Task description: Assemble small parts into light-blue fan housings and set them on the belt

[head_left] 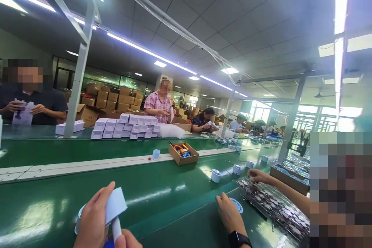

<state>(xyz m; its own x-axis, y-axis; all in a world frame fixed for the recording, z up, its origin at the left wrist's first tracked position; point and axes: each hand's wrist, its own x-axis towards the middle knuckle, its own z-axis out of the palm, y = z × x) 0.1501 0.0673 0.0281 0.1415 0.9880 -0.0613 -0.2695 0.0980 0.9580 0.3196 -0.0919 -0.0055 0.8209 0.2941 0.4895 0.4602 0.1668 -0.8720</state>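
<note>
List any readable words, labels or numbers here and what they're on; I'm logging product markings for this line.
None can be read.
White boxes stacked across the belt: no legible print.
Brown cartons at the back: markings too small and blurred.
Light blue card in the left hand: appears blank.
Patterned sheets at right: print too blurred.

On the surface [162, 201], a cup [215, 175] stands right of centre, with an open carton [183, 153] behind it and a small cup [156, 154] left of the carton. Stacked boxes [128, 126] lie behind those. A sheet of parts [276, 205] lies at right, beside a co-worker's hand [257, 175].
</note>
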